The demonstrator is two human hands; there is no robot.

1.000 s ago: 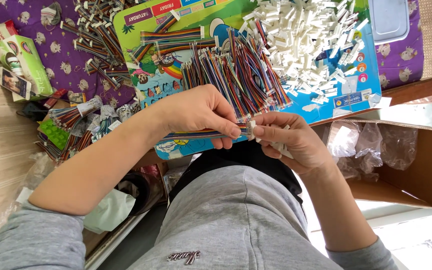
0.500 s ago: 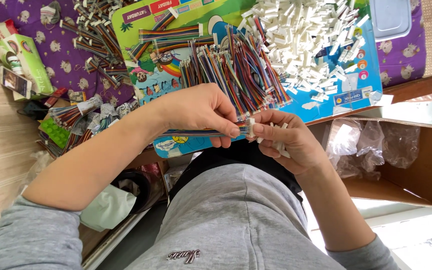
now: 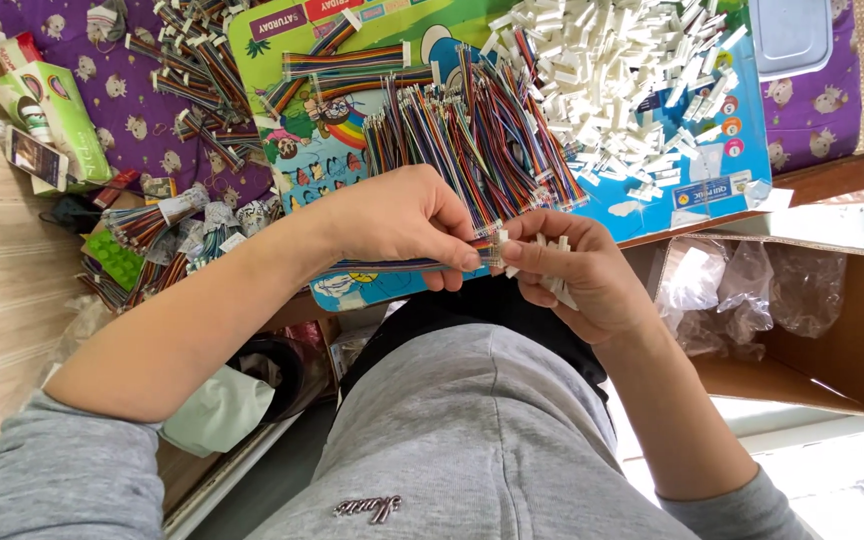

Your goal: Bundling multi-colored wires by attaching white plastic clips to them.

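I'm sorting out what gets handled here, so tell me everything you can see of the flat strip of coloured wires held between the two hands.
The strip of coloured wires is a flat ribbon of thin insulated strands lying side by side, in red, yellow, green, blue and dark tones. It lies roughly level above the person's lap. The left hand pinches it from above near its right end; its left end reaches out past that hand over the picture board's edge. At the right end, the right hand holds small white plastic connectors against the wire tips.

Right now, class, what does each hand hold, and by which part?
Left hand pinches a flat multicoloured ribbon cable near its end; right hand grips small white plastic connectors in its fingers.
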